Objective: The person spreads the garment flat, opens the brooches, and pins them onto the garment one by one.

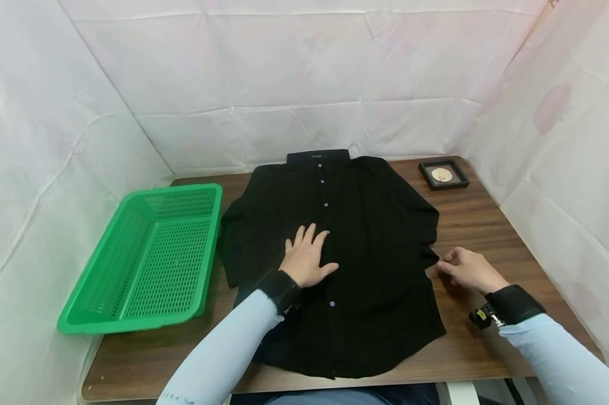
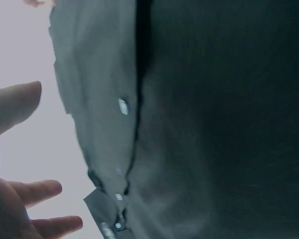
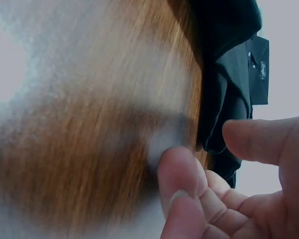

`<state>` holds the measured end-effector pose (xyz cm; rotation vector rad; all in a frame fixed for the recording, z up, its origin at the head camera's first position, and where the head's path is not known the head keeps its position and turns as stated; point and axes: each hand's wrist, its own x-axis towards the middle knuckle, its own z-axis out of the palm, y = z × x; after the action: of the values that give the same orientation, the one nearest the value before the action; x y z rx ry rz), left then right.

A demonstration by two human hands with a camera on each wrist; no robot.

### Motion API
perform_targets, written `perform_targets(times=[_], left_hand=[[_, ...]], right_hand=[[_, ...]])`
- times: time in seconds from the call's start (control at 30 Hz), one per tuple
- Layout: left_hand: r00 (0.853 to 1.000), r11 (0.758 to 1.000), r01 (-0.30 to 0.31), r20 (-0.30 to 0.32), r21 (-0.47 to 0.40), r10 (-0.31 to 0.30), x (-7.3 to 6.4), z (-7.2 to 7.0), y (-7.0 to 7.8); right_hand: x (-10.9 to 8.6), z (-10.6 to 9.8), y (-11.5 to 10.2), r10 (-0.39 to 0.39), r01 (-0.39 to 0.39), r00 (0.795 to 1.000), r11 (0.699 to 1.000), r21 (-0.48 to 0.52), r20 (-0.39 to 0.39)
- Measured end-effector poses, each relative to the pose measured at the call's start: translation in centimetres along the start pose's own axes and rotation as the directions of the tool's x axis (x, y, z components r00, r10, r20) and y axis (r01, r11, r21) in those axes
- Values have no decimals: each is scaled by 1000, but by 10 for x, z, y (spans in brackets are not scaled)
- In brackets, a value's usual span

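A black button-up shirt lies spread front up on the wooden table, collar toward the back wall. My left hand is over the shirt's front beside the button line, fingers spread. In the left wrist view, the thumb and fingers stand apart, with the shirt's buttons beyond them. At the shirt's right side, my right hand has its fingertips right by a pointed bit of cloth. The right wrist view shows loosely bent fingers with a gap to the thumb and no cloth between them.
A green plastic basket with slotted walls stands left of the shirt. At the back right of the wooden table lies a small black frame with a round cream disc. White sheeting hangs behind and on both sides.
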<state>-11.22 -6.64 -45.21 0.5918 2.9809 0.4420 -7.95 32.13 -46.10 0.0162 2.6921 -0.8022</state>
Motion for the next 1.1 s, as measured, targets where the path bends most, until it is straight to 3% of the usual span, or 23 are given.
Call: perform_targets(times=[0.13,0.3,0.4,0.73,1.1], left_hand=[[998,999,12,65,45,-15,24,9,0],[984,991,90,147,103,-105,48,25,-10],[973,981,130,172,141,-154,56,34,-17],[963,967,137,201,215,-181,61,44,-14],[952,951,124,235,283,-194,63,40,-14]], right_hand=[[4,1,-2,-4,5,999,999,-43,34],[12,7,-6,3,-2,998,1000,-27,62],[16,10,-6,13,-12,998,1000,-24,61],[20,18,-9,-2,2,999,1000,3,35],[23,20,-20,-28,29,999,1000,-2,35]])
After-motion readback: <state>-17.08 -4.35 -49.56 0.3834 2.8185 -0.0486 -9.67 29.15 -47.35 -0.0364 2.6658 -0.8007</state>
